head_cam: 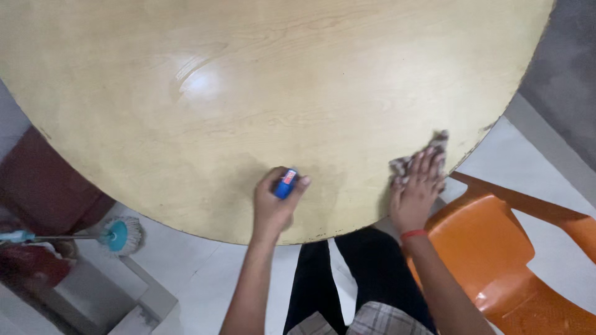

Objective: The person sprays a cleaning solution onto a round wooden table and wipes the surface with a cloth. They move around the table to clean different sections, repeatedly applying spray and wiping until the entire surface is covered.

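- A round table (248,74) of pale wood filled most of the head view, and a bright glare patch was seen on its surface.
- A small blue bottle (285,183) was held in the left hand (274,201); the fingers (302,182) were curled shut around it, and it was kept upright on the tabletop close to the near edge.
- A red mark was visible on the bottle's face; its cap could not be made out.
- A crumpled grey-brown cloth (417,158) was pressed flat against the table by the right hand (417,192), near the right rim.
- The right fingers were spread open over the cloth rather than closed on it; part of the cloth showed beyond the fingertips.
- A red band (413,234) was worn on the right wrist.
- An orange plastic chair (496,248) was placed just beside the table, to the right.
- A round mop (121,236) with a teal hub was laid on the white floor at the lower left.
- Dark trousers were seen beneath the table edge.
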